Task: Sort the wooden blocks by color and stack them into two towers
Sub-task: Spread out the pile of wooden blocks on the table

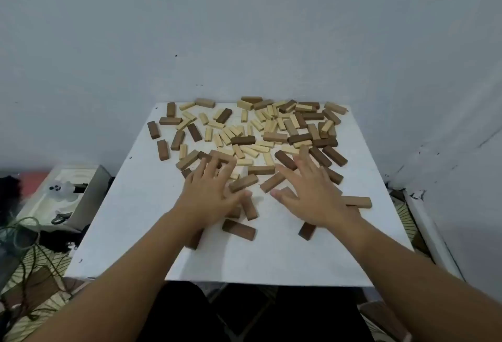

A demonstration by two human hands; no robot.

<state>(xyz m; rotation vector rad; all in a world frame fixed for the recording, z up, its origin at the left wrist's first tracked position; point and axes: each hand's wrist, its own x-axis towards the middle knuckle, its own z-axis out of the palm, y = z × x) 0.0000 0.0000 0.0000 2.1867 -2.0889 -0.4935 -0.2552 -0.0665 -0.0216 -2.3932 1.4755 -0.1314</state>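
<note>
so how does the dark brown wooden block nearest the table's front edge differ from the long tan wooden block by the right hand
The dark brown wooden block is much darker and lies clear of both hands; the long tan wooden block is paler and runs under the right hand. Both lie flat on the white table.

- the light is dim, flat and cool, giving the wall (244, 29) a grey-blue cast.
- shadows under the blocks (260, 130) and hands are soft and faint (no hard edges anywhere).
- the white table (141, 206) shows no glare.
- wide-angle distortion bends the table edges and stretches the forearms near the bottom.
- the whole picture is slightly soft, and both hands look smeared.
</note>
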